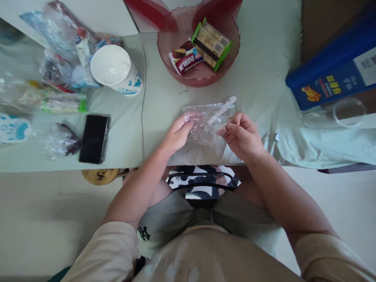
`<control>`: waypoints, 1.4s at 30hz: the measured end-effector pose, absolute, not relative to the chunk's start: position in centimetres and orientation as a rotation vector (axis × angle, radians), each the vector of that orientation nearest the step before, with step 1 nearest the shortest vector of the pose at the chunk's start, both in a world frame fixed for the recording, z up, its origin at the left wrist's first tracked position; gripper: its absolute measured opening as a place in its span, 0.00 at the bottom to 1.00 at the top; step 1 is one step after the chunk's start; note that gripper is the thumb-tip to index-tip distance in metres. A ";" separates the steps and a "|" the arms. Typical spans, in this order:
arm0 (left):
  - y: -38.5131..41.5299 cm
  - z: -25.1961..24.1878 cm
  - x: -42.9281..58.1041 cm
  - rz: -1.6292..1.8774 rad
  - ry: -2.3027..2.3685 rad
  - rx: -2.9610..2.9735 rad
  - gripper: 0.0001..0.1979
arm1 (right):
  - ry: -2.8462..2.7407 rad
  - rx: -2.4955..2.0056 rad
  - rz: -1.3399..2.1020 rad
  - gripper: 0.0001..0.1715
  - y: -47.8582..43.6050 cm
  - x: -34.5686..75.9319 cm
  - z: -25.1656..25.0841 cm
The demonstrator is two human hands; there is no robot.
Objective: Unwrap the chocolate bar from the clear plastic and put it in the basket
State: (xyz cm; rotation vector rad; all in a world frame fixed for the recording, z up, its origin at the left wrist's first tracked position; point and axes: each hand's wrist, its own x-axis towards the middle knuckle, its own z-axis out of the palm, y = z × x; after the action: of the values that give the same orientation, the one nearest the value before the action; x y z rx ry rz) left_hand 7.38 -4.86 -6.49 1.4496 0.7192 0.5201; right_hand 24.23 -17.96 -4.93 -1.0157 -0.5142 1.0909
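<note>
A crinkled clear plastic bag [205, 121] lies on the pale green table [258, 70] right in front of me. Its white plastic clip or strip [222, 109] sticks out toward the upper right. My left hand [176, 135] pinches the bag's left edge with closed fingers. My right hand [242, 135] grips the bag's right edge, fingers curled together. What the bag contains cannot be made out.
A pink ribbed bowl [176, 43] with snack packets stands behind the bag. To the left are a white cup [116, 70], a black phone [94, 138] and several plastic-wrapped items [58, 74]. A blue box [335, 74] and a clear glass [349, 111] lie at right.
</note>
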 end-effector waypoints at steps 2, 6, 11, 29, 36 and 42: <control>-4.8 -6.4 7.4 0.488 0.723 1.485 0.16 | -0.512 -1.029 1.087 0.23 -17.9 24.2 -5.1; -4.8 -6.5 7.3 0.481 0.654 1.593 0.16 | -0.476 -1.073 1.037 0.26 -17.6 24.0 -5.5; -5.0 -6.6 7.2 0.464 0.563 1.646 0.18 | -0.455 -1.121 0.955 0.28 -17.2 23.6 -5.8; -4.2 -5.1 7.0 0.741 0.785 1.023 0.16 | -0.609 -1.357 0.923 0.18 -17.1 24.0 -5.8; -4.5 -5.1 7.4 0.804 0.811 1.035 0.22 | -0.724 -1.437 0.503 0.15 -18.2 23.2 -5.4; -4.6 -4.3 7.5 0.672 0.770 0.985 0.19 | -0.856 -1.532 0.773 0.15 -17.9 23.5 -5.8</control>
State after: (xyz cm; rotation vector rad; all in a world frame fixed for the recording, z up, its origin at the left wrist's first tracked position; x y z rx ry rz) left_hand 7.50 -4.64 -4.33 0.9852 0.7704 0.6721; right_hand 23.46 -17.95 -5.78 -1.5315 -0.8562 0.7730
